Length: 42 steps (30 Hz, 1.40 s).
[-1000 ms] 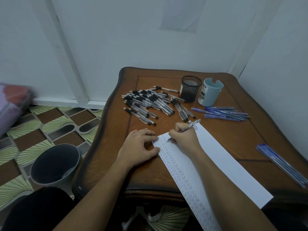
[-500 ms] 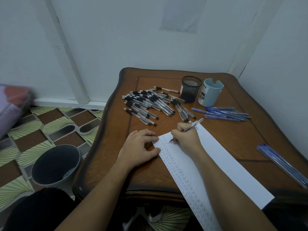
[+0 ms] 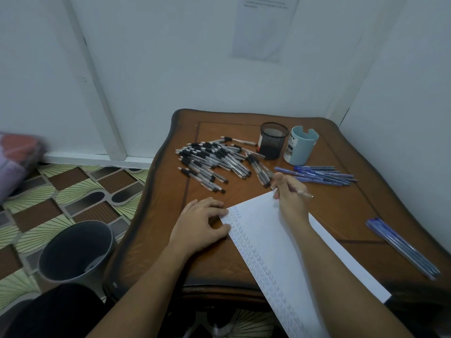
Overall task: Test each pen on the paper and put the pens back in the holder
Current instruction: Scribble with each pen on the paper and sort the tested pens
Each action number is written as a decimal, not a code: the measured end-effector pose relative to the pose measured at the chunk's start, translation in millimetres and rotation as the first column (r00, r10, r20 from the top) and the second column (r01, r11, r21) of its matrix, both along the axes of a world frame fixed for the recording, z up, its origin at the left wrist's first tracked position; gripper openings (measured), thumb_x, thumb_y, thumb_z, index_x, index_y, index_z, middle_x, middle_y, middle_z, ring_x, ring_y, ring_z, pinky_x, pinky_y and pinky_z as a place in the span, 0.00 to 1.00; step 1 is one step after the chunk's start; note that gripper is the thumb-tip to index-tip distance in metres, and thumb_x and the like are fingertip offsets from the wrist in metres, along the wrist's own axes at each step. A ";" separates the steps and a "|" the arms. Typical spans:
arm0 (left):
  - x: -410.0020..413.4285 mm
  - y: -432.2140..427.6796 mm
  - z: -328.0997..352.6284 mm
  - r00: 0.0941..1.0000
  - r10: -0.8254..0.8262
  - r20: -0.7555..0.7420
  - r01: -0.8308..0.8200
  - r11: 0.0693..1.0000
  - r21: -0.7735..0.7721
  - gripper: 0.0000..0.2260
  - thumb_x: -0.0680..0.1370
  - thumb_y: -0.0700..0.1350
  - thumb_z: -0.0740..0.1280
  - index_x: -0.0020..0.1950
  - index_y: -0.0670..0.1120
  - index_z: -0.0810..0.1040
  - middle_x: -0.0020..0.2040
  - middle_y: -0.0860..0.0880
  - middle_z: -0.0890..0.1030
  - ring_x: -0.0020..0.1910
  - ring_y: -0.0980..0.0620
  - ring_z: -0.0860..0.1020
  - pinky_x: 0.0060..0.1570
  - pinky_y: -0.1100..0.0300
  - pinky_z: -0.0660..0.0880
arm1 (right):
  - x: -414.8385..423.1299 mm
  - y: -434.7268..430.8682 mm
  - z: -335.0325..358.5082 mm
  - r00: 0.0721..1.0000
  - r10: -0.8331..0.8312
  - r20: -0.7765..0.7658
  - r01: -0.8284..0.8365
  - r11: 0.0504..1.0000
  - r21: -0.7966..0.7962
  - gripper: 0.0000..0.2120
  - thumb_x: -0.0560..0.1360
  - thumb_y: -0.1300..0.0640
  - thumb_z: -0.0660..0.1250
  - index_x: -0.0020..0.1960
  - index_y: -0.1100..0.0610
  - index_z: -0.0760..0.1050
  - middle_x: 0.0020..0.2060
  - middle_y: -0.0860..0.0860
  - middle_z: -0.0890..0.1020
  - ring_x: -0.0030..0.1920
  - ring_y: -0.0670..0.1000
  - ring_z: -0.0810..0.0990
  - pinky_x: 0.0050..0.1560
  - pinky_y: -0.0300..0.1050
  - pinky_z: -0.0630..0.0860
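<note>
Wooden tabletop (image 3: 341, 211): left hand (image 3: 200, 225) relaxed, pinning paper (image 3: 275, 242); right hand (image 3: 289, 195) fingers grip pen (image 3: 304, 193). Test judged done; next, pen into mesh holder (image 3: 271, 142).

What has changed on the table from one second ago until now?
The right hand stopped writing and moved away from the left hand, toward the far corner of the paper, still gripping the pen. The left hand still rests on the paper's edge. The pile of black pens and the mesh holder are unmoved.
</note>
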<state>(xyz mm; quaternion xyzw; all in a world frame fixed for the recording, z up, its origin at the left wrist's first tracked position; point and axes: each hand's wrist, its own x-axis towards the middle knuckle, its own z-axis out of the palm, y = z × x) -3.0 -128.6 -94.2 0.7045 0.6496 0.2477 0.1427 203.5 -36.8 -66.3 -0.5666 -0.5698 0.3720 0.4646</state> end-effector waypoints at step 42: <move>2.0 4.9 2.2 0.920 0.130 0.369 -0.151 0.988 0.029 0.09 0.76 0.49 0.70 0.42 0.65 0.81 0.44 0.67 0.81 0.48 0.63 0.78 0.53 0.57 0.74 | -9.4 -39.6 -7.3 0.945 0.193 -0.265 -0.230 0.966 -0.115 0.14 0.83 0.61 0.57 0.52 0.55 0.82 0.32 0.52 0.79 0.34 0.46 0.74 0.32 0.35 0.69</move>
